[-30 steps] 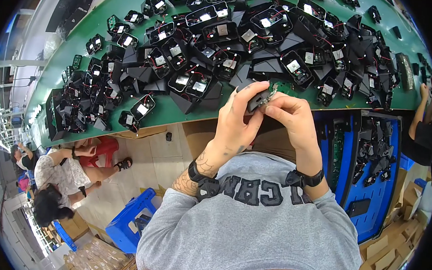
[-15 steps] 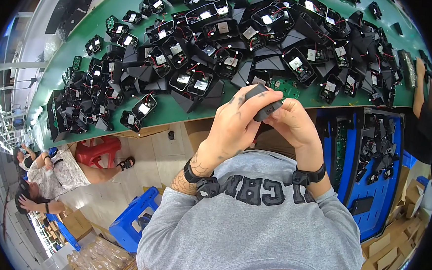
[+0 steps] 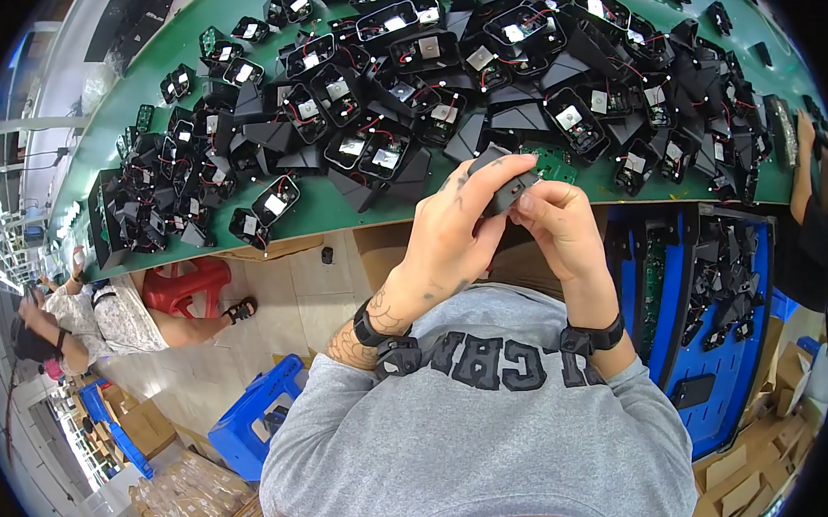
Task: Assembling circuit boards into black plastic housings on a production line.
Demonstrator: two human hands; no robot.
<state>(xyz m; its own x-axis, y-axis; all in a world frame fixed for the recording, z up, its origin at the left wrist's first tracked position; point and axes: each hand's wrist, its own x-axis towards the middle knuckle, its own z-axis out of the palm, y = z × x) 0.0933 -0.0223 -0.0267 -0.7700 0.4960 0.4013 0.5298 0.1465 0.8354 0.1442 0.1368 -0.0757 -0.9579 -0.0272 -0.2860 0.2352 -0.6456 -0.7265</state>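
Observation:
Above the near edge of the table, my left hand (image 3: 454, 228) is closed round a small black plastic housing (image 3: 503, 199), its fingers over the top and its thumb beneath. My right hand (image 3: 572, 235) is at the housing's right side, thumb and forefinger bent together in a pinch against its edge. Whatever lies between those fingertips is too small or hidden to name. Just behind the housing shows a green circuit board (image 3: 556, 169), partly covered by my fingers. Whether it is joined to the housing I cannot tell.
Many open black housings with boards and red wires (image 3: 383, 152) are heaped on the green table (image 3: 340, 224). A blue rack (image 3: 708, 409) with similar parts stands at right. At left are a red stool (image 3: 185, 287), a blue stool (image 3: 257, 420) and a person (image 3: 117, 316); another person's arm (image 3: 803, 169) is at far right.
The housing has turned and tilted in my left hand, its end now facing my right fingers. My right fingers have drawn together beside it. The person at left has moved their arms.

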